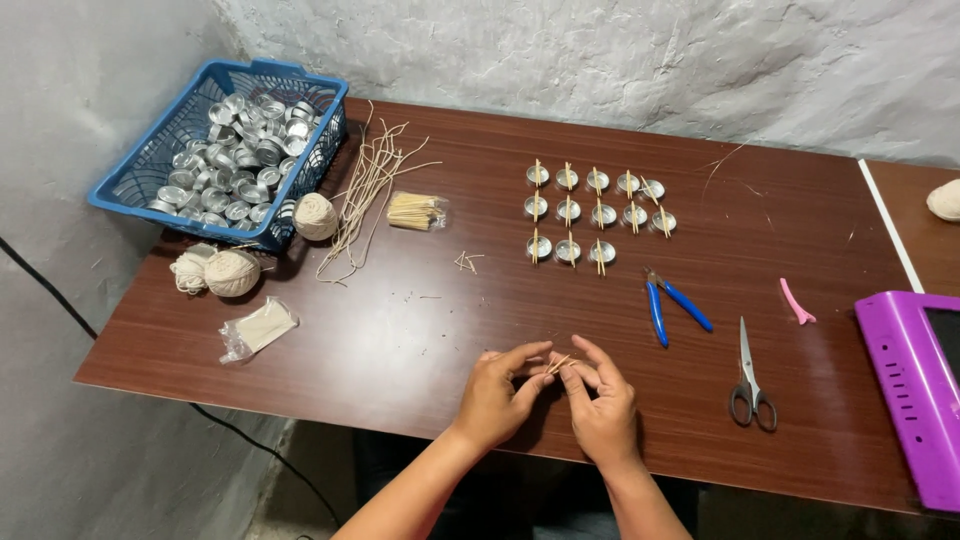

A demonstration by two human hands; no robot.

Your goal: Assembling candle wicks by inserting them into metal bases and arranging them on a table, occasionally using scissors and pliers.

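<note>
Wooden thin sticks sit pinched between the fingertips of the left hand and right hand just above the brown desk near edge; keeping them level and aligned seems wise.

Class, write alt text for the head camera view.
Two hands, left hand and right hand, pinch thin wooden sticks over a brown table. Beyond stand rows of small metal cups, with pliers, scissors and a blue basket.
</note>
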